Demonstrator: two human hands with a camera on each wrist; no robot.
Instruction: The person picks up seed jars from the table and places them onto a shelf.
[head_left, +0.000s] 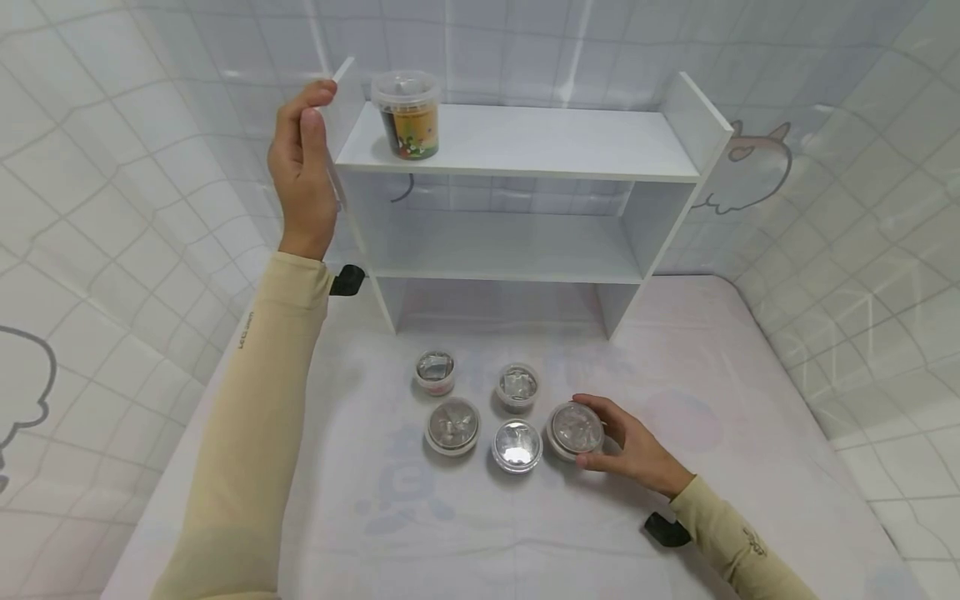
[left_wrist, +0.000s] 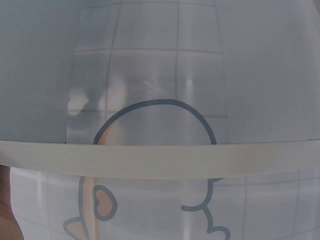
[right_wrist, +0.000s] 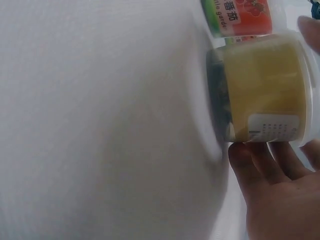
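My left hand (head_left: 303, 171) grips the left side panel of a white shelf unit (head_left: 562, 142) near its top, fingers bent at the panel's edge. In the left wrist view only a sliver of that hand (left_wrist: 7, 215) shows, beside a pale board edge (left_wrist: 165, 161). Down on the table, my right hand (head_left: 630, 446) holds a round, clear-lidded plastic tub (head_left: 576, 429) between thumb and fingers. Seen from the right wrist, this tub (right_wrist: 265, 90) has a yellow label and a dark base. Just left of it stands a shiny-lidded tub (head_left: 517, 446).
A lidded tub with a yellow picture label (head_left: 412, 125) stands at the top shelf's left end. More lidded tubs, one at the back left (head_left: 435, 371), one at the back (head_left: 517, 386) and one at the front left (head_left: 452, 425), stand on the pale tablecloth (head_left: 420, 533). Tiled-pattern sheeting (head_left: 862, 275) surrounds the table.
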